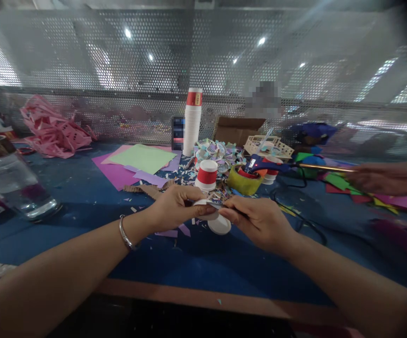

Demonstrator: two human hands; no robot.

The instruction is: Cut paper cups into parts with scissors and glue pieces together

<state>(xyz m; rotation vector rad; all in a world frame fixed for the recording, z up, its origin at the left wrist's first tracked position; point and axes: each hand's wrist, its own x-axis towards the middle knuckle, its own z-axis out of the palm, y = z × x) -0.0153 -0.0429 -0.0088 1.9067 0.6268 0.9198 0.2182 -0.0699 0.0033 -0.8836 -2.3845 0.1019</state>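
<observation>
Fingers [203, 209] of left hand [173, 206] pinched on a small white paper cup [213, 217], just below middle of frame. Fingers of right hand [260, 220] pressed together too, pinching a thin thing at the cup's top edge; too small to tell what. Cup lying on its side between both hands, round bottom facing out, held just above the blue table [189, 258]. Silver bracelet [126, 234] on left wrist.

Looks very light and thin. Probably soft, easy to squash, so best held gently by the rim or round the sides, not squeezed hard. Not slippery, likely.

Just behind the hands, another cup with a red band [207, 174], upside down. Beside it, to the right, a yellow-green tape roll [244, 180] and a blue glue gun [263, 164] resting on top. Lots of tiny paper scraps [182, 176] around. Further back, in the middle, a tall stack of cups [192, 122] and a brown box [237, 129]. Green and purple paper sheets [140, 162] middle left. Pink crumpled paper [54, 129] upper left. Clear jar [11, 183] at far left. Another person's hand [375, 178] at far right, near more coloured paper.
</observation>
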